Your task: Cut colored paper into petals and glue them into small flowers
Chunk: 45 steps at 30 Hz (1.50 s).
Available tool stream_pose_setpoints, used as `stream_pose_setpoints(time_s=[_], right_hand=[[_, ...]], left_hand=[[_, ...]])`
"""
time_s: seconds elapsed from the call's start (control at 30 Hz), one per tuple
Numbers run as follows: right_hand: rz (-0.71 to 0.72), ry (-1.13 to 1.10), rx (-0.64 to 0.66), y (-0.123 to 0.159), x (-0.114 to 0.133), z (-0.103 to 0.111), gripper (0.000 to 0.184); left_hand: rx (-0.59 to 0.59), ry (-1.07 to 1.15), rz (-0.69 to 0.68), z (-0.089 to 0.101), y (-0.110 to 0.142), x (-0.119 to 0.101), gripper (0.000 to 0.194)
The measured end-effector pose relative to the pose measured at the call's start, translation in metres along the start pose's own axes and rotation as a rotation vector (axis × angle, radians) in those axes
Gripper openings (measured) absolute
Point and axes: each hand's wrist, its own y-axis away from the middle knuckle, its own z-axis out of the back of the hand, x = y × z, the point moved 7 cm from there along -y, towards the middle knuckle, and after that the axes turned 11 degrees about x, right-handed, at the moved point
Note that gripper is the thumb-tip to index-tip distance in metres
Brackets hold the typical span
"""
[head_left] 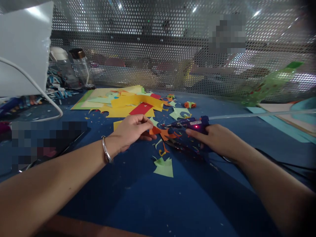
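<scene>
My left hand, with a silver bracelet at its wrist, pinches a small orange paper piece between thumb and fingers. From the right, my right hand grips a dark blue hot glue gun that has a red light lit on its side. The gun's nozzle points left, close to the orange paper; whether it touches cannot be made out. More orange scraps lie just under the nozzle. A notched light green paper piece rests nearer to me. A small rolled orange and green paper shape sits beyond the gun.
Yellow paper sheets and a red strip are piled behind my left hand. Two bottles stand at back left beside a white panel. A green plastic bottle leans at right. A perforated metal screen closes off the back.
</scene>
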Motion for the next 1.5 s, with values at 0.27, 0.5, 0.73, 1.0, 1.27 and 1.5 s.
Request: stream_pose_setpoints(time_s=[0.27,0.5,0.73,1.0,1.27,1.5], right_hand=[[-0.053,0.313,-0.308,0.04,0.019,0.028,0.052],[0.531,-0.061,-0.042,0.063,0.082,-0.024,0.022],[0.671,-0.098,0.042,0.061,0.095,-0.04,0.008],[0.9,0.073,-0.332,0.081,0.096,-0.011,0.017],[1.074,0.4,-0.489,0.101,0.109,-0.014,0.02],[1.098,0.455,-0.439,0.1,0.111,-0.021,0.023]], left_hand=[[0.004,-0.02,0.012,-0.002,-0.001,0.0,0.01],[0.031,-0.053,-0.008,-0.004,-0.004,0.002,0.008],[0.067,-0.067,-0.021,-0.007,-0.002,0.001,0.007],[0.151,-0.109,-0.009,-0.016,0.0,0.002,0.005],[0.319,-0.127,0.076,-0.032,0.008,0.005,0.01],[0.423,-0.13,0.143,-0.038,0.012,0.008,0.012]])
